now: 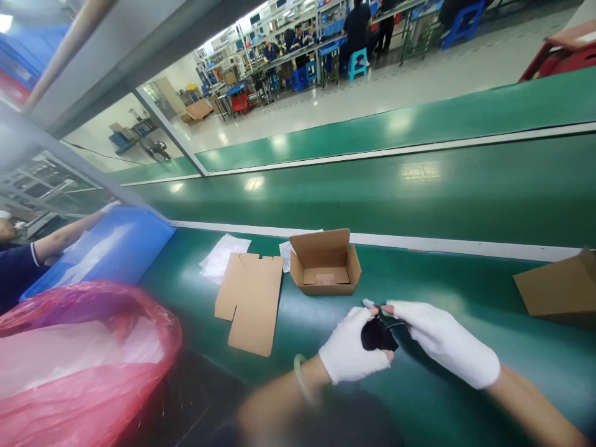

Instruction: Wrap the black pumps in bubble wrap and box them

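My left hand (347, 349), in a white glove with bare fingertips, is wrapped round a small black object (376, 335) whose kind I cannot make out. A thin dark cord (395, 322) runs from it to my right hand (449, 341), also gloved. The right fingertips are pinched together on the cord near the top of the black object. Just beyond my hands stands an open cardboard box (323, 288), its lid raised toward the back. To its left lies a flat, unfolded cardboard piece (255, 304) with cut slots.
White plastic bags (226, 257) lie behind the flat cardboard. At left are a pink plastic bag (153, 347) and a blue bin (144, 239), with a co-worker's arm (69, 236) beside it. Another cardboard box (556, 285) sits at right. A metal post (172, 133) rises at the back.
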